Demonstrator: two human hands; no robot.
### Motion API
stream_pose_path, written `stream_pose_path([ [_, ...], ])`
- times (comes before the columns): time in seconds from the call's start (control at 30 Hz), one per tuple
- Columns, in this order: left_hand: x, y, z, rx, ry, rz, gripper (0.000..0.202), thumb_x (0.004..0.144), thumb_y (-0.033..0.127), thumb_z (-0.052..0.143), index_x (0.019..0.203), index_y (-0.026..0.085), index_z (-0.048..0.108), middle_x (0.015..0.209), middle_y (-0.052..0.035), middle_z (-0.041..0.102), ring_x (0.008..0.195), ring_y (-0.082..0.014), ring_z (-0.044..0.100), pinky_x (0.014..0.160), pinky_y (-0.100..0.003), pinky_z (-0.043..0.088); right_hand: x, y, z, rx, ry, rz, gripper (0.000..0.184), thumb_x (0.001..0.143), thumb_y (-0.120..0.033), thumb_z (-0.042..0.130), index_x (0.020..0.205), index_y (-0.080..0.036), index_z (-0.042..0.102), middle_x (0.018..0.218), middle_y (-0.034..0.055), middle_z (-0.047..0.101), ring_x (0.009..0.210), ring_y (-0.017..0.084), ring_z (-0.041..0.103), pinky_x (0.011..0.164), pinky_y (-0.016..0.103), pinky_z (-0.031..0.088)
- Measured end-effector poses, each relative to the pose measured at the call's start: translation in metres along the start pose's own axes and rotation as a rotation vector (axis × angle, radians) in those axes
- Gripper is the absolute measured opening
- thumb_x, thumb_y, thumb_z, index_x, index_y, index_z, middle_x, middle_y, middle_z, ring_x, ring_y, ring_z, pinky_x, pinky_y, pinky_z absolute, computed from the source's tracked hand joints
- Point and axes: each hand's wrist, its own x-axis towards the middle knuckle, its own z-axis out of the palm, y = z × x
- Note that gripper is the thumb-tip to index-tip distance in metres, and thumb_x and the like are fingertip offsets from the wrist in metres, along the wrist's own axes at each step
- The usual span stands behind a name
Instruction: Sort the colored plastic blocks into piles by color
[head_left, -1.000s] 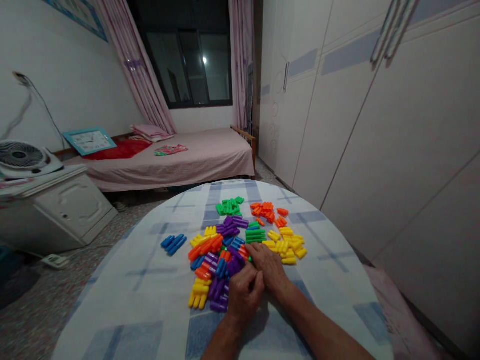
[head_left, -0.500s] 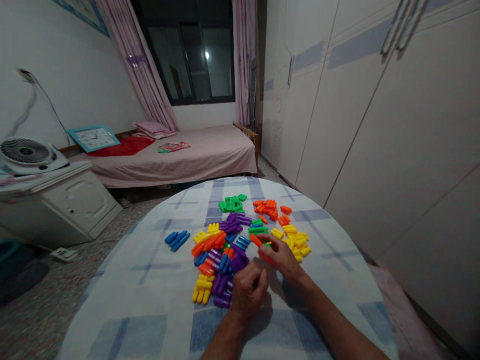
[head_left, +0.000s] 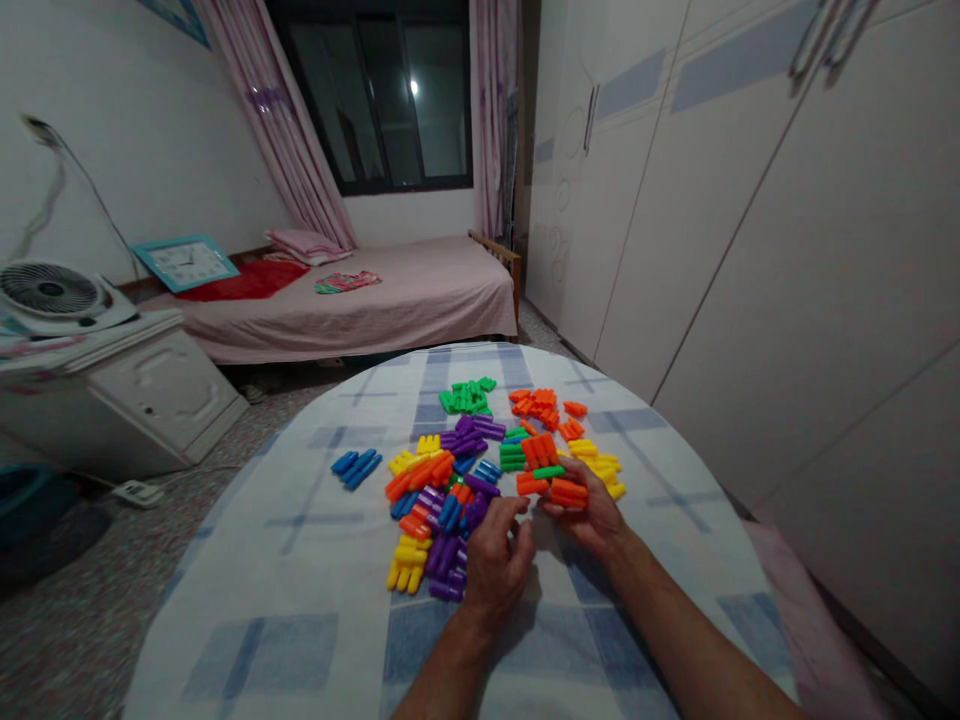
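Note:
My right hand (head_left: 596,515) is closed round a cluster of orange plastic building blocks (head_left: 540,452) with a green piece (head_left: 551,472) among them, held up over the table. My left hand (head_left: 499,555) rests just left of it with nothing visible in it, fingers slightly bent and apart. Beside my left hand lies a mixed pile with purple blocks (head_left: 446,555), yellow blocks (head_left: 407,565) and a long orange row (head_left: 420,475). Green blocks (head_left: 512,457) lie behind the held cluster, and yellow blocks (head_left: 596,460) lie past my right hand.
The round table has a checked cloth (head_left: 300,590). At its far side are a green block heap (head_left: 466,397) and an orange heap (head_left: 536,405); blue blocks (head_left: 360,468) lie at left. Beyond stand a bed (head_left: 420,290), a wardrobe (head_left: 787,330) and a cabinet with a fan (head_left: 56,290).
My right hand has turned and raised the orange cluster, so more of its pieces show. My left hand's fingers have opened from a tighter curl. The view has shifted slightly.

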Motion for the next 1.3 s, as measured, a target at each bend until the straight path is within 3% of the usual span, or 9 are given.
stream_pose_path([
  [0.13, -0.002, -0.004, 0.002, 0.008, 0.031, -0.063, 0.03, 0.087, 0.014, 0.045, 0.116, 0.019, 0.05, 0.101, -0.0072, 0.061, 0.076, -0.0131, 0.059, 0.069, -0.027, 0.05, -0.003, 0.003, 0.001, -0.07, -0.035, 0.002, 0.023, 0.071, -0.026, 0.068, 0.091, -0.018, 0.061, 0.069, -0.0012, 0.065, 0.053, 0.008, 0.056, 0.039, 0.014, 0.038],
  [0.23, -0.002, -0.008, 0.004, 0.019, 0.052, -0.077, 0.044, 0.087, 0.015, 0.047, 0.13, 0.021, 0.044, 0.109, -0.0089, 0.061, 0.082, -0.0148, 0.061, 0.071, -0.028, 0.051, -0.005, 0.007, 0.003, -0.151, -0.097, -0.023, 0.033, 0.074, -0.028, 0.068, 0.105, -0.021, 0.061, 0.084, -0.0015, 0.068, 0.058, 0.008, 0.059, 0.043, 0.015, 0.042],
  [0.33, -0.003, -0.01, 0.005, 0.055, 0.06, -0.078, 0.05, 0.086, 0.016, 0.048, 0.135, 0.02, 0.041, 0.111, -0.0101, 0.063, 0.088, -0.0178, 0.062, 0.072, -0.03, 0.052, -0.007, 0.01, 0.007, -0.236, -0.131, -0.043, 0.034, 0.077, -0.027, 0.066, 0.11, -0.023, 0.062, 0.1, 0.0003, 0.068, 0.075, 0.009, 0.065, 0.06, 0.017, 0.051],
  [0.43, -0.002, -0.009, 0.005, 0.077, 0.051, -0.078, 0.05, 0.085, 0.016, 0.048, 0.135, 0.018, 0.041, 0.112, -0.0119, 0.063, 0.096, -0.0201, 0.063, 0.077, -0.033, 0.053, -0.01, 0.01, 0.012, -0.262, -0.145, -0.048, 0.032, 0.077, -0.025, 0.066, 0.108, -0.022, 0.064, 0.106, 0.0017, 0.068, 0.088, 0.012, 0.065, 0.072, 0.02, 0.052],
  [0.67, -0.002, -0.013, 0.008, 0.116, 0.077, -0.061, 0.042, 0.086, 0.014, 0.046, 0.128, 0.015, 0.047, 0.125, -0.0144, 0.059, 0.115, -0.0235, 0.056, 0.095, -0.04, 0.048, -0.011, 0.011, 0.014, -0.18, -0.182, -0.018, 0.027, 0.078, -0.024, 0.065, 0.105, -0.023, 0.063, 0.09, -0.0007, 0.068, 0.067, 0.006, 0.062, 0.065, 0.014, 0.052],
  [0.77, -0.004, -0.016, 0.009, 0.112, 0.06, -0.08, 0.045, 0.087, 0.014, 0.045, 0.132, 0.015, 0.044, 0.127, -0.015, 0.058, 0.116, -0.0234, 0.057, 0.095, -0.04, 0.049, -0.01, 0.011, 0.012, -0.142, -0.233, -0.012, 0.025, 0.079, -0.025, 0.065, 0.105, -0.024, 0.064, 0.086, -0.0015, 0.068, 0.061, 0.006, 0.06, 0.063, 0.015, 0.053],
  [1.0, -0.003, -0.01, 0.008, 0.074, 0.013, -0.145, 0.045, 0.087, 0.017, 0.047, 0.132, 0.016, 0.042, 0.125, -0.0135, 0.058, 0.11, -0.0217, 0.059, 0.09, -0.036, 0.051, -0.015, 0.008, 0.015, -0.199, -0.267, 0.014, 0.031, 0.079, -0.026, 0.066, 0.11, -0.026, 0.063, 0.098, 0.0004, 0.069, 0.059, 0.007, 0.061, 0.052, 0.016, 0.051],
  [1.13, 0.003, -0.001, 0.004, 0.087, -0.059, -0.125, 0.039, 0.083, 0.008, 0.044, 0.121, 0.017, 0.05, 0.112, -0.0097, 0.062, 0.103, -0.0197, 0.06, 0.088, -0.033, 0.049, -0.018, 0.008, 0.019, -0.211, -0.198, 0.033, 0.027, 0.076, -0.027, 0.069, 0.103, -0.024, 0.065, 0.086, -0.0005, 0.07, 0.063, 0.009, 0.063, 0.054, 0.016, 0.053],
  [1.3, 0.004, 0.005, 0.0, 0.128, -0.155, -0.102, 0.026, 0.084, 0.008, 0.045, 0.104, 0.018, 0.059, 0.101, -0.0065, 0.064, 0.096, -0.0186, 0.06, 0.084, -0.032, 0.049, -0.015, -0.011, 0.026, -0.253, 0.035, -0.01, 0.025, 0.07, -0.024, 0.073, 0.093, -0.025, 0.064, 0.086, -0.0029, 0.07, 0.064, 0.009, 0.064, 0.054, 0.017, 0.053],
])
